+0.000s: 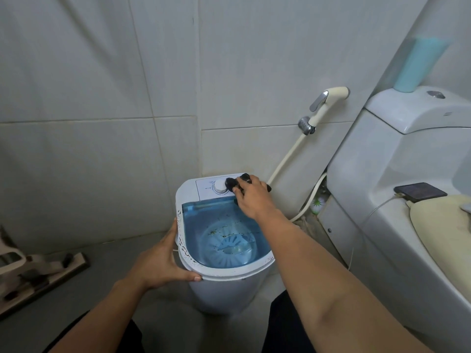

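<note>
A small white washing machine (pixel 229 289) with a blue inner tub (pixel 226 240) stands on the floor in front of me, its lid off and the tub flecked with dark debris. My left hand (pixel 160 261) lies against its left side, fingers spread along the wall and thumb stretched under the front rim. My right hand (pixel 251 197) reaches over the tub to the control panel at the back. There it grips a black object (pixel 231 183), perhaps a bundled cord, right beside the white dial (pixel 219 186). My fingers hide most of that object.
Tiled walls close in behind and to the left. A toilet (pixel 397 174) stands at the right with a dark phone (pixel 420 191) on a cable lying on it. A bidet sprayer (pixel 328 100) hangs on the wall, its hose running down behind the machine. A floor tool (pixel 43 271) lies at the left.
</note>
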Demonstrator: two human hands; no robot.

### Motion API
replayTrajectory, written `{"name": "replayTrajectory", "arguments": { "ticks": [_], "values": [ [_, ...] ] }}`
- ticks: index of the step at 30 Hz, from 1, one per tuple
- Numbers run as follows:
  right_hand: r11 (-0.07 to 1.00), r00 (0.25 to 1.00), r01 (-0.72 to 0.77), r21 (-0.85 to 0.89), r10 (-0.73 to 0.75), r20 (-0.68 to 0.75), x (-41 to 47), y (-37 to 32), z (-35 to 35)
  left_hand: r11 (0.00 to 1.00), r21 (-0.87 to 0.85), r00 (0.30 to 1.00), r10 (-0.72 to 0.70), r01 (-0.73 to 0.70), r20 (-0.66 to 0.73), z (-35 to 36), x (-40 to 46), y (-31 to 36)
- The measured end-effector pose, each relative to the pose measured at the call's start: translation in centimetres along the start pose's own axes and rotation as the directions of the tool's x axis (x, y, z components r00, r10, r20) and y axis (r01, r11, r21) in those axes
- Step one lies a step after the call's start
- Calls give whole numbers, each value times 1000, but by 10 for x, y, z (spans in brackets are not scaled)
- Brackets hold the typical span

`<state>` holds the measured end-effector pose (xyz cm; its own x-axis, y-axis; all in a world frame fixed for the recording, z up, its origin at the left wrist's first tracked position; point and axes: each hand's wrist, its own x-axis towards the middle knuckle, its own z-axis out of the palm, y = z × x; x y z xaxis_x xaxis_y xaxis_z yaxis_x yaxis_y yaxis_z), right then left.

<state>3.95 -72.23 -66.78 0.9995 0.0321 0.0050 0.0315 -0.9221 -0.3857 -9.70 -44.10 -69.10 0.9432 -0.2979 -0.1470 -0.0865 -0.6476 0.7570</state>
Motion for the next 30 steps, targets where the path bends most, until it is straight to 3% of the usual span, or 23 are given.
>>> {"name": "replayTrajectory", "arguments": {
  "ticks": [13, 21, 30],
  "values": [
    [999, 999, 41, -19, -41, -19, 9, 8, -1, 997, 81, 999, -8, 5, 40, -20, 12, -7],
    [986, 993, 118, 120, -114, -40, 11, 24, -7, 998, 66, 998, 4, -8, 57, -12, 5, -13],
    [989, 997, 9, 149, 1, -71, -7, 25, -5, 1000, 20, 997, 19, -20, 72, -5, -2, -18]
  ]
}}
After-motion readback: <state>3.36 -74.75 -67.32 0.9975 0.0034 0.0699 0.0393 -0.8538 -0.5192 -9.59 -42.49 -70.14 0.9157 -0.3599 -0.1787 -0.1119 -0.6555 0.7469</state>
